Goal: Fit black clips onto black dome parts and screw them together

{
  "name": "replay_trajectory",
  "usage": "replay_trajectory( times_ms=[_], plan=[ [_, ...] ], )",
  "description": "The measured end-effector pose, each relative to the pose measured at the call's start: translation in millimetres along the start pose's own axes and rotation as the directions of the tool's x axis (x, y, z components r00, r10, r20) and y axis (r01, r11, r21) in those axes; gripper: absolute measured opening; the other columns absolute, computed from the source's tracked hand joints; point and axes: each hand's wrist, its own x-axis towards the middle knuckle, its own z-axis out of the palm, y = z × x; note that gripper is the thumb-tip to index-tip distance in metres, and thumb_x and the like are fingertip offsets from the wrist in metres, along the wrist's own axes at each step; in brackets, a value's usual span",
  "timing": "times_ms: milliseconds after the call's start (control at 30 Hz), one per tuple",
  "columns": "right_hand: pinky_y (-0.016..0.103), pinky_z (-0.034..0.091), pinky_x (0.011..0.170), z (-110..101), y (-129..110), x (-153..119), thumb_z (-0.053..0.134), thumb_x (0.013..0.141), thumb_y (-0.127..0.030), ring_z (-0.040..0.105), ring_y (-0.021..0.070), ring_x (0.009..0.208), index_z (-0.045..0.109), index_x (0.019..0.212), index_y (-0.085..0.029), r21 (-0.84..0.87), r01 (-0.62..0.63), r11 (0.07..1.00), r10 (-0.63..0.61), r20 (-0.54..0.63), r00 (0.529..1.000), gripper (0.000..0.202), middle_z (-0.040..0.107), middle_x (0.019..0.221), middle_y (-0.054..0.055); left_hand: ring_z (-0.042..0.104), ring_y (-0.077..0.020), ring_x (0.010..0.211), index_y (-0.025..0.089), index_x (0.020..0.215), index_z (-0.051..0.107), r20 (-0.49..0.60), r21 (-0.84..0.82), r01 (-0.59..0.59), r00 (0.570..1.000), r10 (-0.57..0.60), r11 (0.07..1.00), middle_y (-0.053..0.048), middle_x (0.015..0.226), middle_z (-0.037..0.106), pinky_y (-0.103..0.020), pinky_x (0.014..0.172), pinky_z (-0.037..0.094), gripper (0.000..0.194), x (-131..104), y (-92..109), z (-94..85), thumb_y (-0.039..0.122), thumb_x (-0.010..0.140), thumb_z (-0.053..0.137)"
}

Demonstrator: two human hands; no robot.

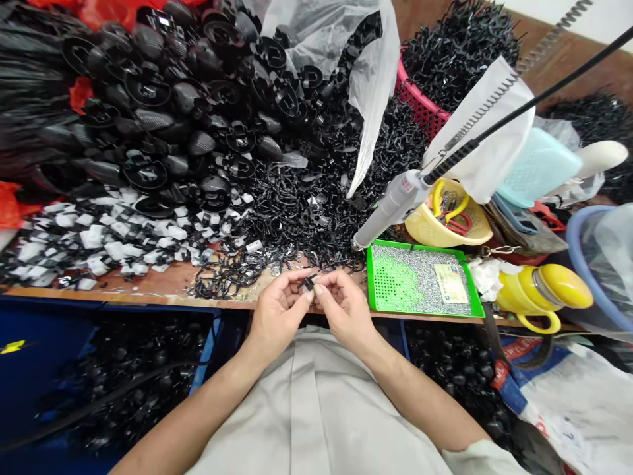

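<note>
Between the fingertips of both hands, at the table's front edge, is a small black plastic part [308,283]. My left hand [279,310] pinches it from the left, thumb and forefinger closed. From the right, my right hand [345,305] grips the same part, its thumb pressed near the other thumb. Fingers cover much of the part, so its exact shape is unclear. Just beyond the hands lies a heap of thin black plastic pieces [306,204]. A green tray [475,290] of tiny metal pieces, with a card on them, sits right of my right hand.
A grey electric screwdriver [390,210] hangs above the tray on a coiled spring. Black rounded housings [148,132] and white-and-black pieces [119,237] are piled at left. A yellow basket [475,227] with pliers and a yellow mug [544,290] stand at right. Blue bins [202,356] sit below the table.
</note>
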Motion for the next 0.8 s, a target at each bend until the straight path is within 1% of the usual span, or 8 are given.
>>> replay_trajectory(
  times_ms=[67,167,300,367,433,500,600,800],
  plan=[
    [0.027,0.054,0.066,0,2,-3,0.057,0.09,-0.032,0.061,0.0136,0.069,0.056,0.09,-0.021,0.036,-0.034,0.999,0.033,0.028,0.999,0.011,0.062,0.079,0.0,0.065,-0.0175,0.099,0.018,0.114,0.061,-0.023,-0.012,-0.016,1.0,0.016,1.0,-0.007,0.109,0.067,-0.03,0.085,0.056,0.036,-1,-2,-0.8,0.021,0.079,0.069],
    [0.027,0.053,0.067,-5,-4,-3,0.058,0.089,-0.031,0.061,0.0139,0.069,0.058,0.087,-0.021,-0.044,-0.028,0.999,0.031,0.073,0.997,0.01,0.063,0.077,0.0,0.066,-0.0174,0.096,0.016,0.112,0.061,-0.05,-0.008,0.0,0.999,0.0,1.0,-0.007,0.105,0.068,-0.032,0.085,0.057,0.034,-2,-5,-1.9,0.021,0.079,0.068],
    [0.029,0.051,0.074,-13,-19,3,0.057,0.09,-0.028,0.061,0.0154,0.08,0.062,0.088,-0.021,-0.218,0.129,0.967,-0.133,-0.003,0.991,0.009,0.064,0.088,0.003,0.067,-0.0161,0.086,0.016,0.11,0.062,0.004,0.023,0.057,0.998,-0.057,0.998,-0.007,0.102,0.069,-0.032,0.079,0.058,0.031,-4,-6,-1.0,0.021,0.08,0.066],
    [0.031,0.05,0.078,-14,-23,7,0.056,0.089,-0.026,0.061,0.0166,0.087,0.063,0.088,-0.022,-0.299,0.22,0.929,-0.222,0.026,0.975,0.008,0.063,0.093,0.004,0.066,-0.016,0.086,0.017,0.11,0.062,0.036,0.023,0.06,0.997,-0.061,0.998,-0.007,0.104,0.069,-0.031,0.078,0.059,0.03,-5,-5,-0.3,0.022,0.081,0.065],
    [0.031,0.049,0.078,-14,-22,10,0.057,0.088,-0.024,0.059,0.017,0.088,0.063,0.087,-0.022,-0.379,0.26,0.888,-0.254,0.068,0.965,0.007,0.061,0.092,0.004,0.066,-0.0163,0.083,0.017,0.108,0.062,0.044,0.026,0.08,0.996,-0.081,0.996,-0.007,0.099,0.069,-0.03,0.073,0.059,0.029,-6,-3,-1.1,0.024,0.08,0.066],
    [0.03,0.048,0.073,-13,-18,10,0.058,0.087,-0.023,0.058,0.0161,0.081,0.062,0.084,-0.022,-0.442,0.238,0.865,-0.233,0.066,0.97,0.006,0.059,0.087,0.003,0.066,-0.0163,0.079,0.016,0.106,0.062,0.02,0.036,0.11,0.994,-0.11,0.993,-0.005,0.09,0.069,-0.029,0.068,0.059,0.03,-5,-3,-3.6,0.026,0.079,0.068],
    [0.027,0.046,0.065,-10,-14,9,0.057,0.087,-0.024,0.055,0.0135,0.071,0.059,0.082,-0.021,-0.449,0.187,0.874,-0.19,0.038,0.981,0.006,0.055,0.082,0.001,0.066,-0.0164,0.081,0.016,0.11,0.06,-0.004,0.028,0.116,0.993,-0.116,0.993,-0.005,0.093,0.068,-0.03,0.071,0.059,0.035,-2,-5,-8.0,0.027,0.077,0.069],
    [0.028,0.044,0.068,-5,-17,7,0.056,0.088,-0.023,0.054,0.0144,0.074,0.057,0.08,-0.021,-0.485,0.173,0.857,-0.154,0.079,0.985,0.008,0.055,0.081,0.001,0.066,-0.0166,0.082,0.015,0.102,0.061,-0.02,0.015,0.107,0.994,-0.107,0.994,-0.005,0.09,0.068,-0.032,0.076,0.058,0.029,2,-6,-9.4,0.025,0.076,0.069]
  ],
)
